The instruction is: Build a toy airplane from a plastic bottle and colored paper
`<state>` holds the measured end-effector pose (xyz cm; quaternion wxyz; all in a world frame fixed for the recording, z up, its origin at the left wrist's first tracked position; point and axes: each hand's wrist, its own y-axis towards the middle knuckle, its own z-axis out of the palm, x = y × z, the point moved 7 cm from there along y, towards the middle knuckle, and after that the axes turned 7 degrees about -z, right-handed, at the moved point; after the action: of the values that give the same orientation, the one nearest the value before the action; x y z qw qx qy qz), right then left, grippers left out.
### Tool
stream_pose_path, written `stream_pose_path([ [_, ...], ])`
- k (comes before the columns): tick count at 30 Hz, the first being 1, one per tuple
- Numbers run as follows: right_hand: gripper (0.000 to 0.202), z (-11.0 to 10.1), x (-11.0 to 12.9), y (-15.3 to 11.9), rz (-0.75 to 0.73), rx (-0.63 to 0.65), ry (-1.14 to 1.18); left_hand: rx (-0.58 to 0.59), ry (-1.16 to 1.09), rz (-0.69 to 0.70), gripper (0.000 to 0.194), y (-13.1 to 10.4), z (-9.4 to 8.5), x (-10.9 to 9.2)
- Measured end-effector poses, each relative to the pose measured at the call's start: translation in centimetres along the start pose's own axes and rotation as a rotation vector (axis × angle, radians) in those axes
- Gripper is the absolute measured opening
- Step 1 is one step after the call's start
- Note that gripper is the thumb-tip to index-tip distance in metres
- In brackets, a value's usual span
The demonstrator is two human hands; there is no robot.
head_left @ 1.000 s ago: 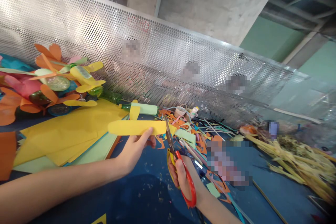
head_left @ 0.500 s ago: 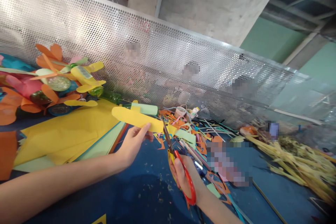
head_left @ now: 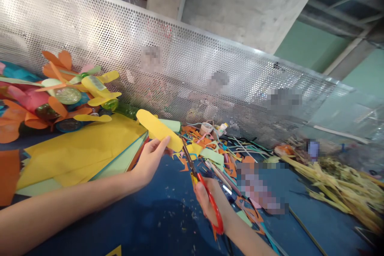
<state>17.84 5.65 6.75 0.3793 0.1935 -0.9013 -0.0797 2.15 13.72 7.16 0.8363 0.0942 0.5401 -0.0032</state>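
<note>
A long yellow paper strip [head_left: 157, 128] with a rounded far end is pinched between the thumb and fingers of my left hand [head_left: 151, 158]. My right hand [head_left: 210, 200] is wrapped round a pair of red-handled scissors [head_left: 214, 204]. The dark blades point up and to the left, their tips at the strip's near right end. Whether the blades are touching the paper I cannot tell. Behind the strip lies a pale green paper roll [head_left: 171, 125]. Left of my left hand, large yellow paper sheets [head_left: 81, 148] rest on pale green sheets.
Paper flowers and plastic bottles [head_left: 67, 96] are heaped at the left. Colourful scraps [head_left: 207, 142] and thin strips spread beyond my right hand. Dry husks [head_left: 339, 184] lie far right on the blue table [head_left: 168, 220]. A perforated metal screen [head_left: 180, 64] stands behind, people beyond it.
The yellow paper strip has tilted, its far end rising and shifting right. My left hand has turned slightly with it. The scissors have moved a little to the left, and stay in my right hand.
</note>
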Motion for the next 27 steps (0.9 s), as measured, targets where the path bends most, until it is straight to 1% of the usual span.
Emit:
stream_pose_path([
  [2, 0.052, 0.06, -0.03, 0.03, -0.004, 0.019, -0.009, -0.005, 0.017, 0.003, 0.029, 0.04, -0.06, -0.06],
  [6, 0.051, 0.15, -0.14, 0.07, 0.001, 0.037, -0.025, 0.020, -0.004, -0.001, 0.029, 0.12, 0.19, -0.40],
  [10, 0.051, 0.21, -0.04, 0.11, -0.019, 0.051, -0.050, 0.013, 0.002, 0.021, 0.027, 0.33, 0.15, -0.75],
  [13, 0.050, 0.06, -0.11, 0.14, -0.013, 0.038, -0.064, 0.010, 0.018, 0.030, 0.027, 0.52, 0.00, -0.71],
  [18, 0.051, 0.13, -0.22, 0.28, -0.032, 0.067, -0.092, 0.018, 0.047, 0.044, 0.027, 0.57, -0.07, -0.70],
  [23, 0.052, 0.16, -0.25, 0.31, -0.025, 0.056, -0.081, 0.036, 0.047, 0.048, 0.027, 0.50, 0.19, -0.95],
  [27, 0.052, 0.04, -0.40, 0.18, 0.017, 0.019, -0.063, 0.028, 0.123, 0.021, 0.028, 0.68, 0.15, -0.69],
])
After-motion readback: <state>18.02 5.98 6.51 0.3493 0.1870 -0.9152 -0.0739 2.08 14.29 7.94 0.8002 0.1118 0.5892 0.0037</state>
